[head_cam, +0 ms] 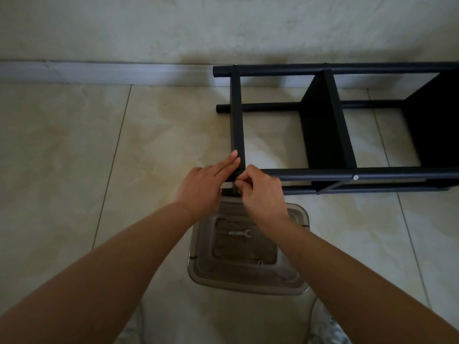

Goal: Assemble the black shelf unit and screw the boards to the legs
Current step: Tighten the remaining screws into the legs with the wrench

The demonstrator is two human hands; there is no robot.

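Observation:
The black shelf unit (pixel 332 120) lies on its side on the tiled floor, its round legs running left to right. Its leftmost board (pixel 237 115) stands on edge between the far leg (pixel 323 69) and the near leg (pixel 323 173). My left hand (pixel 208 187) lies with straight fingers against that board's near end, where it meets the near leg. My right hand (pixel 260 192) has its fingertips pinched together at the same joint; what they hold is too small to make out. A silver screw head (pixel 355 177) shows farther right on the near leg.
A clear plastic tub (pixel 248 249) sits on the floor under my wrists, with a small flat metal wrench (pixel 240 233) inside. A wall and grey skirting board run behind the shelf. Bare tiles stretch to the left.

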